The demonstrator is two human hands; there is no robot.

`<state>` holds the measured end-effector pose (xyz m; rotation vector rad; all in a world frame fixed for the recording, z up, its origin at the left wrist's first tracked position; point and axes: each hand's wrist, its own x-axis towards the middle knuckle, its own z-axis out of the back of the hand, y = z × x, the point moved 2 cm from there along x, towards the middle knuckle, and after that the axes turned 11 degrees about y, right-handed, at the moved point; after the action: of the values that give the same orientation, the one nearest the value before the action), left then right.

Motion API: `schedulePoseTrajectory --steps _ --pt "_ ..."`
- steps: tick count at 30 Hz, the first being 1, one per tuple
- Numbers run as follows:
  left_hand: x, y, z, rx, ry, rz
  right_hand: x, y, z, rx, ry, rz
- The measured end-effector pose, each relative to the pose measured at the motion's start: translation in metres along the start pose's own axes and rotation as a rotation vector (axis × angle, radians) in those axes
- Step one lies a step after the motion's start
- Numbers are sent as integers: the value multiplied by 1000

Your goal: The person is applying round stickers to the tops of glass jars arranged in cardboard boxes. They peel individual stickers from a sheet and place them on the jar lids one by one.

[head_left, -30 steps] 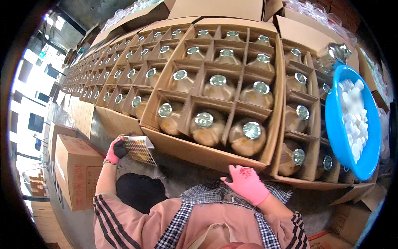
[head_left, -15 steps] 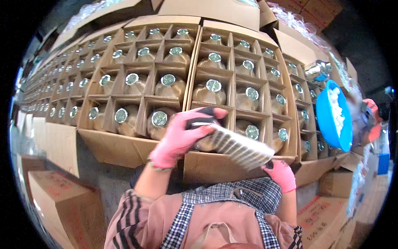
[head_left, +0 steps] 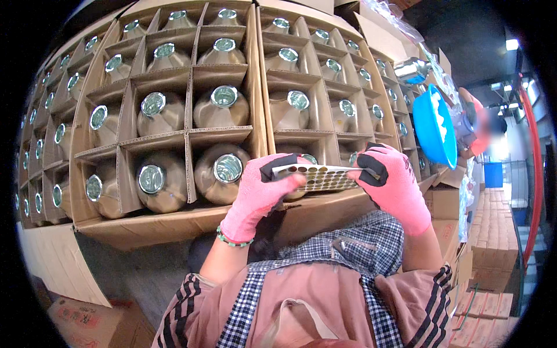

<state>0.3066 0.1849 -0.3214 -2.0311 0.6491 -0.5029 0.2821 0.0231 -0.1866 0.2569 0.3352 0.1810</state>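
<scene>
A white sheet of small round dark and golden stickers [head_left: 325, 178] is held between both hands, low over the front edge of an open cardboard box [head_left: 331, 200]. My left hand [head_left: 255, 194], in a pink glove with black fingertips, pinches the left end of the sheet. The right end is gripped by my right hand [head_left: 397, 188], gloved the same way, with its fingers curled. Just left of my left hand, a clear glass bottle [head_left: 223, 174] stands in a cell of the neighbouring box. Bottle mouths behind the sheet are partly hidden.
Boxes with cardboard dividers [head_left: 156, 139] hold several upright glass bottles. A blue basin [head_left: 426, 130] with white pieces stands at the right, near another person [head_left: 478, 124] in pink gloves. Closed cartons [head_left: 493, 232] line the right; another carton [head_left: 93, 322] lies low left.
The sheet has turned from a steep slope to nearly level. My right hand has risen with its end. The view has shifted, so the boxes appear closer and further left.
</scene>
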Motion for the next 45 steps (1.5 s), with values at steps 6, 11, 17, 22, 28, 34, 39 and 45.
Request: schedulePoseTrajectory --steps 6,11,17,22,28,34,39,45 --pt "-7 7 1 245 -217 5 17 -4 -18 -334 -108 150" --pt "-7 11 -4 548 -188 -56 26 -14 -43 -74 -36 366" --pt "3 23 -10 594 -130 -147 27 -38 -44 111 40 319" --pt "13 24 -20 499 -169 -60 22 -53 -42 68 -78 397" --pt "19 19 -24 514 -162 29 15 -59 -47 -93 -137 476" --pt "15 20 -22 474 -181 21 14 -55 -50 -121 -153 504" --pt "12 21 -21 533 -154 -22 20 -47 -47 103 -144 373" --pt "7 28 -19 618 -105 -156 16 -48 -50 65 -103 367"
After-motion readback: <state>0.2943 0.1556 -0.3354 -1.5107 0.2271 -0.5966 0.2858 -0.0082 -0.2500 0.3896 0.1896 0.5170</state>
